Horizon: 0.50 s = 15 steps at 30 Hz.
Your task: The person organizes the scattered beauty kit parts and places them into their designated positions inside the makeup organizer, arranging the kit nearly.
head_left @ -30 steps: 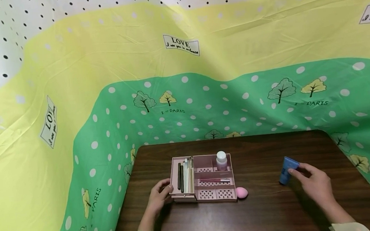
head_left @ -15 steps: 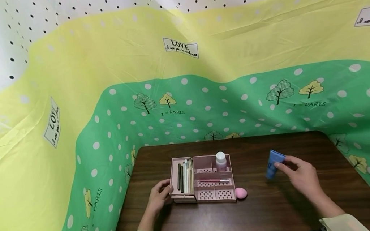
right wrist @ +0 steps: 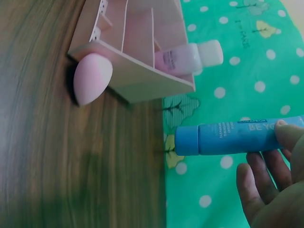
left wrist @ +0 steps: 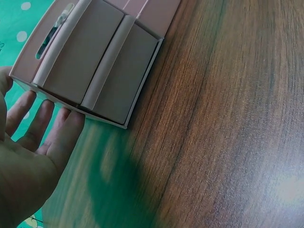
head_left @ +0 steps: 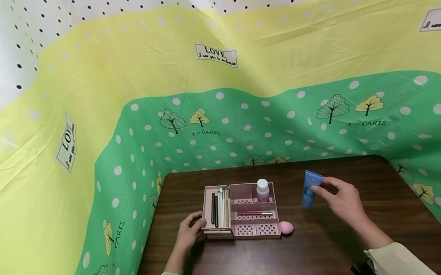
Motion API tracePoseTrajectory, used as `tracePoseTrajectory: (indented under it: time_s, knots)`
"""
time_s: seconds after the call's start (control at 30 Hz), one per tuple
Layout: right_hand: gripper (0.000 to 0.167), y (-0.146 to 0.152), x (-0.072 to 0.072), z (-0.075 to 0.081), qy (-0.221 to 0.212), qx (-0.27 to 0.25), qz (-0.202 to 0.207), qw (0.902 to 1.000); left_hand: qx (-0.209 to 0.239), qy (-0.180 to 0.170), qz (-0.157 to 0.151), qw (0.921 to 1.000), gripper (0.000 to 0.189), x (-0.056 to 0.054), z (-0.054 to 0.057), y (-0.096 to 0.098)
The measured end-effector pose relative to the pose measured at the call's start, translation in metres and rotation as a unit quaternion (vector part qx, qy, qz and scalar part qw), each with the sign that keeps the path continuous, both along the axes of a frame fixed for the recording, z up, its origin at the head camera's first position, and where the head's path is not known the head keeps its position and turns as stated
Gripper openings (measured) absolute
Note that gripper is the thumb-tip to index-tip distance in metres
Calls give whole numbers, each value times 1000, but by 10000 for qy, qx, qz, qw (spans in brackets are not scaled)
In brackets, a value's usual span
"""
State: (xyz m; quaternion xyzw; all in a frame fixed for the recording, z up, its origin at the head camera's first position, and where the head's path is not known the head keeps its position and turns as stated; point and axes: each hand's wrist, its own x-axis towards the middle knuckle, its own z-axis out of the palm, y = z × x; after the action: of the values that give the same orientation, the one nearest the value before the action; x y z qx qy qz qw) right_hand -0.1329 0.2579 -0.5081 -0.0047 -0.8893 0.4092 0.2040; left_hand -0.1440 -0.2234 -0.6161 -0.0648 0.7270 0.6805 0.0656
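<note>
My right hand (head_left: pixel 343 197) pinches a blue squeeze tube (head_left: pixel 311 188) above the table, right of the pink organizer (head_left: pixel 237 235). In the right wrist view the tube (right wrist: pixel 237 137) has its cap pointing left toward the organizer; the thumb presses its far end. My left hand (head_left: pixel 189 232) touches the organizer's left side, and the left wrist view shows its fingertips (left wrist: pixel 71 116) against the edge beside two drawers (left wrist: pixel 78 52). Brushes and dark pencils (head_left: pixel 220 208) fill the organizer's left tray. A white-capped bottle (head_left: pixel 262 191) stands in its back right compartment, with slim pink sticks (head_left: pixel 254 214) in front.
A pink makeup sponge (head_left: pixel 286 227) lies against the organizer's front right corner. The dark wooden table (head_left: pixel 254 264) runs to a green and yellow patterned curtain (head_left: pixel 262 125) behind and on both sides.
The right hand has carried the blue tube left, toward the organizer, and the tube stands more upright in the head view. The left hand has stayed at the organizer's left side.
</note>
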Motion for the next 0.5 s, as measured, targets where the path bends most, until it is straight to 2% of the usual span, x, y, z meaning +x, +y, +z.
tracePoseTrajectory:
  time_s: [0.5]
  knots:
    - [24,-50,-18,16,13,-331,598,9977,43,-5,-43,10000,45,-3,-4,-2]
